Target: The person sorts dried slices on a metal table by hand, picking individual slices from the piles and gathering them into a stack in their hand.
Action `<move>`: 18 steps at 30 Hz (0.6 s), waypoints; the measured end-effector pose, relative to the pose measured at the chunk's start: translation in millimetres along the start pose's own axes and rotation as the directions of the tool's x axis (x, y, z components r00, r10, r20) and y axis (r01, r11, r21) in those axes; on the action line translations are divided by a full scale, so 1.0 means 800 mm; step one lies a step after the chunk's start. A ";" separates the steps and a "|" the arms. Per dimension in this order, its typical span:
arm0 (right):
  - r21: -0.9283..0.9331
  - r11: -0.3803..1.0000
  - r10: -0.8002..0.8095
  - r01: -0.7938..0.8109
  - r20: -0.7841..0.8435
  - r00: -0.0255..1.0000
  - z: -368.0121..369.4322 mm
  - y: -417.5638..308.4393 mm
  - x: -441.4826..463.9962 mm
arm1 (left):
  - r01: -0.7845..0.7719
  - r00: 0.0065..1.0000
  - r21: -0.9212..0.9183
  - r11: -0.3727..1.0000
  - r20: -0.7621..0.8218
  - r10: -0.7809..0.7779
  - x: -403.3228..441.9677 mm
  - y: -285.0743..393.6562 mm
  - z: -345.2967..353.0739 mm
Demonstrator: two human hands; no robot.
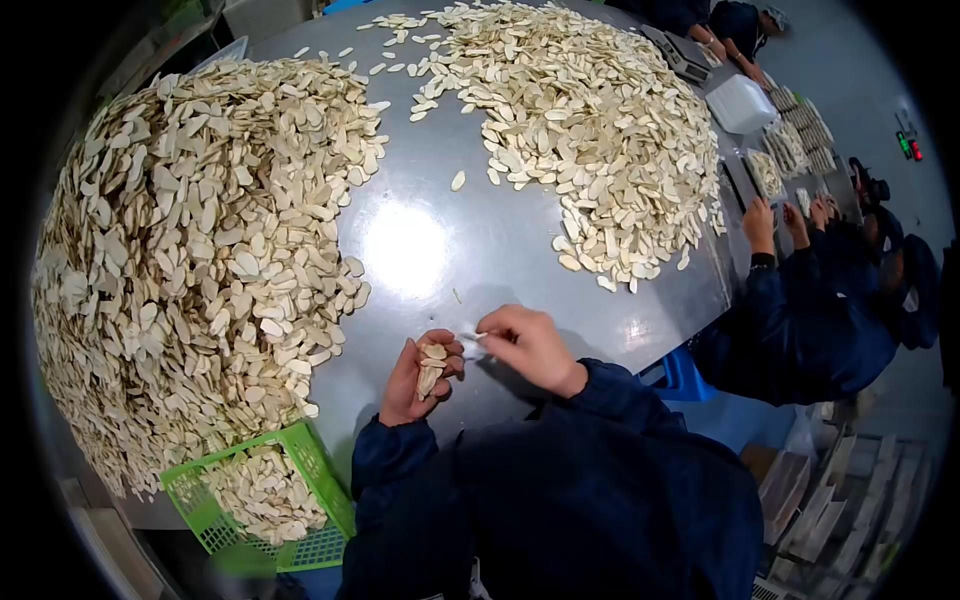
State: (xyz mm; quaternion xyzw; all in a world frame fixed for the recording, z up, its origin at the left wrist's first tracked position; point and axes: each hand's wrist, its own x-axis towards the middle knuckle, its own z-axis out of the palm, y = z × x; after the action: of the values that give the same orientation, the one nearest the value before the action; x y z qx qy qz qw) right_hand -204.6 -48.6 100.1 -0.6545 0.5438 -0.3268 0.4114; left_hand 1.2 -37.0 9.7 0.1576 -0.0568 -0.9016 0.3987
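My left hand (402, 385) is cupped, palm up, with its fingers curled round several pale dried slices (430, 372). Close beside it on the right, my right hand (533, 347) pinches a small pale slice (480, 337) between thumb and fingertips; most of that slice is hidden. Both hands are above the near part of the metal table (450, 240). A large heap of oval dried slices (210, 220) lies to the left, and another heap (590, 130) spreads across the far right.
A green plastic basket (315, 480) with slices inside stands at the near left. Along the right edge, co-workers in dark sleeves (800, 300) handle slices by a white container (740, 104), a scale (682, 55) and filled trays (765, 175). A blue stool (680, 375) is below the table edge.
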 end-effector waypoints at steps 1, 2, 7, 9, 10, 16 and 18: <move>-0.048 0.995 -0.083 0.085 0.025 0.996 0.006 -0.004 0.001 | -0.002 1.000 -0.021 1.000 0.018 0.002 -0.001 0.000 -0.005; -0.111 0.991 -0.074 0.078 0.042 0.996 0.005 -0.006 0.004 | 0.000 0.999 -0.044 0.999 0.038 0.002 0.000 -0.003 -0.015; -0.370 0.920 -0.013 -0.131 -0.362 0.932 -0.058 0.070 0.031 | 0.056 0.993 -0.008 0.998 0.106 -0.055 -0.001 0.000 -0.028; -0.617 0.765 -0.177 -0.187 -0.480 0.859 -0.103 0.116 0.036 | 0.064 0.993 -0.025 0.998 0.103 -0.061 -0.001 0.002 -0.019; -0.644 0.719 -0.130 -0.262 -0.495 0.859 -0.119 0.121 0.035 | 0.070 0.992 -0.030 0.997 0.105 -0.067 -0.001 0.002 -0.021; -0.649 0.670 0.013 -0.361 -0.475 0.880 -0.153 0.150 0.032 | 0.064 0.995 -0.047 0.997 0.077 -0.060 -0.001 0.003 -0.016; -0.670 0.659 -0.028 -0.342 -0.476 0.879 -0.154 0.152 0.032 | 0.068 0.995 -0.049 0.996 0.072 -0.064 0.000 0.003 -0.015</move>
State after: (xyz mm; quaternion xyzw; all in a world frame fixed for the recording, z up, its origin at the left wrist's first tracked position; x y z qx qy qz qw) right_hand -361.0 -104.9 46.3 -0.6192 0.7637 -0.1825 0.0031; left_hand 7.2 -38.3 -0.7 0.1174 -0.0422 -0.9205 0.3704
